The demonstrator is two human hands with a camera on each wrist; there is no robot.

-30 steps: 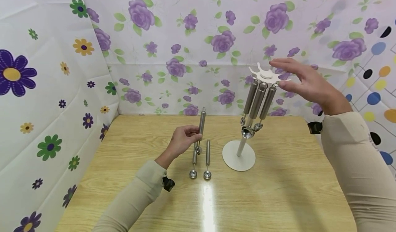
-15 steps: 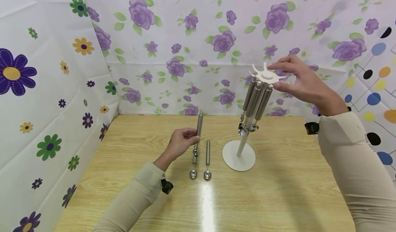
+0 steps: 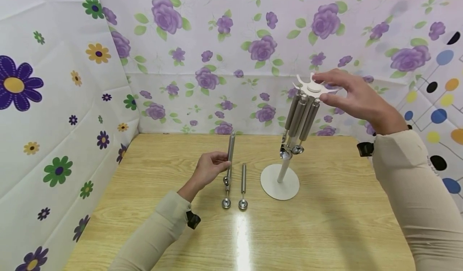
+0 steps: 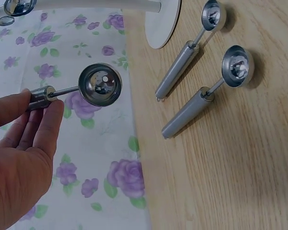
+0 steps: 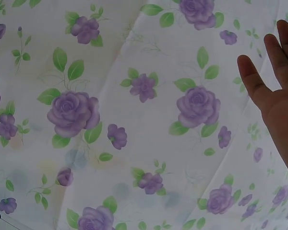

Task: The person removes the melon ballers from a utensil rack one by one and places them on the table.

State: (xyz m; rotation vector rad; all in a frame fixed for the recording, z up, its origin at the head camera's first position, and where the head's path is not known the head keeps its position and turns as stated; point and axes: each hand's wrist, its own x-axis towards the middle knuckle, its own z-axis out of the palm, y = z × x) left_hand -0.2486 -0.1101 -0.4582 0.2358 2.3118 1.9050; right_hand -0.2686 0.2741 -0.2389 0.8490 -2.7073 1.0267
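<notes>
- At near edge of wood tbl [image 3: 307,239], bright glare strip near mid; beige L sleeve [image 3: 155,231] comes in near left, beige R sleeve [image 3: 416,190] near right. Blk strap [image 3: 193,220] at L cuff, another blk strap [image 3: 365,149] at R cuff.
- Nr mid of tbl: two metal scoops lying roughly parallel, apart, bowls toward near side, hdls toward far. Call them left scoop [image 3: 226,203] & right scoop [image 3: 243,182].
- L hand [image 3: 209,168] just left of these: thumb + fingers pinching hdl of held scoop [image 3: 230,152]. It's raised off tbl, bowl end lower & toward near side, hdl top toward far; in head view it overlaps hdl of left scoop. L wrist view: bowl hollow visible, shiny.
- Right of lying scoops: white stand [image 3: 280,188], round flat base on tbl, upright pole, pronged top.
- Metal utensils [image 3: 300,118] hang from prongs, hdls up, bowls down; at least 3, exact no. unclear (overlap).
- R hand [image 3: 356,94] at right side of pronged top: thumb & forefinger well apart, fingers extended & loose, i.e. not clenched. Contact w/ prongs: can't tell.
- Far: purple-rose cloth [image 3: 202,42] behind tbl; daisy-print cloth [image 3: 65,142] far left; dotted cloth [image 3: 441,102] far right.
</notes>
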